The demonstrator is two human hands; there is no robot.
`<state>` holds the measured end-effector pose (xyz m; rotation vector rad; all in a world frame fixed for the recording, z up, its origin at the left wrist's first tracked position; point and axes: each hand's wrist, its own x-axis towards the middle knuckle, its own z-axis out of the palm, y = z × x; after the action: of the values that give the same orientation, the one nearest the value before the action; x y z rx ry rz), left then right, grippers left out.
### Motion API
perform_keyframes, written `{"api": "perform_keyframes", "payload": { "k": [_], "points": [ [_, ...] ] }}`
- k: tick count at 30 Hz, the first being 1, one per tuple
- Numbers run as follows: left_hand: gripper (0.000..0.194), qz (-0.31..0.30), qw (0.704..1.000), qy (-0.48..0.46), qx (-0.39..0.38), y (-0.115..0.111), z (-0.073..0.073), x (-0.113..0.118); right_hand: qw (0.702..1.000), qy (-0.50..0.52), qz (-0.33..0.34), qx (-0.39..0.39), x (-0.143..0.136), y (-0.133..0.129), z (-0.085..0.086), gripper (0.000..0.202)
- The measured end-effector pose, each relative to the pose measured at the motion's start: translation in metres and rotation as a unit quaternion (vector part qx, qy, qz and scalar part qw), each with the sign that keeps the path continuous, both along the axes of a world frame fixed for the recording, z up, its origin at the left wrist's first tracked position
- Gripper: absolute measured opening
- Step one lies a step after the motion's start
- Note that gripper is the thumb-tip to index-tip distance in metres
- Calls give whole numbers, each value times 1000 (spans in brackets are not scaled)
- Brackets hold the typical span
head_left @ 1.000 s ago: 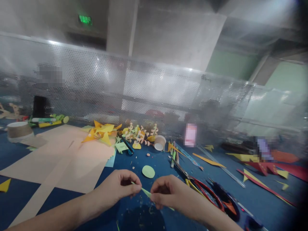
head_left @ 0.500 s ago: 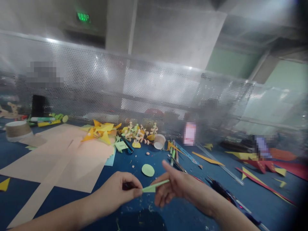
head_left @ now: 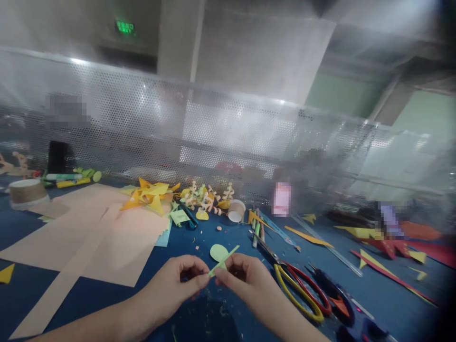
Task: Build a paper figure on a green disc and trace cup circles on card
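Above the table (head_left: 185, 244), my left hand (head_left: 187, 277) is pinching a green paper strip (head_left: 231, 254) by one end; my right hand (head_left: 244, 280), fingertips nearly meeting, is holding it farther along. Looking light, easily creased; gentle end-grips are probably suiting it.

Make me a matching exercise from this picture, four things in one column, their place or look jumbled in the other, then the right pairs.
Things:
1. Paper strip
2. Scissors
3. Exit sign
4. Round paper

Place or look:
A. Glowing green, high up
B. Pale green, flat on the table
C. One end pinched by the left hand
D. Red and yellow handles

Pairs: 1-C, 2-D, 3-A, 4-B
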<state>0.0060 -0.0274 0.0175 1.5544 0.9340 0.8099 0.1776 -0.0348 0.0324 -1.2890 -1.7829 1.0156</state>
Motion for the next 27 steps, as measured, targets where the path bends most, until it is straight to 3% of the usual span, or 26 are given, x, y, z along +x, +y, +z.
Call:
{"api": "perform_keyframes", "payload": {
  "k": [4,7,10,15,21,27],
  "points": [
    [13,36,986,103,124,-2,5,-1,1000,-16,-27,3,0,-1,-3,25],
    [14,56,973,153,164,-2,7,-1,999,14,-21,-23,-2,1,-4,24],
    [12,42,977,155,140,-2,7,-1,998,36,4,-56,-1,1,-3,22],
    [16,-17,998,58,34,1,7,-2,995,16,67,-69,1,-4,5,15],
    [15,-81,995,-24,-49,5,-1,-4,995,-25,75,-60,4,-6,7,11],
    [13,-35,999,31,-15,4,-7,-2,997,-55,40,-43,0,-4,1,10]
  ]
}}
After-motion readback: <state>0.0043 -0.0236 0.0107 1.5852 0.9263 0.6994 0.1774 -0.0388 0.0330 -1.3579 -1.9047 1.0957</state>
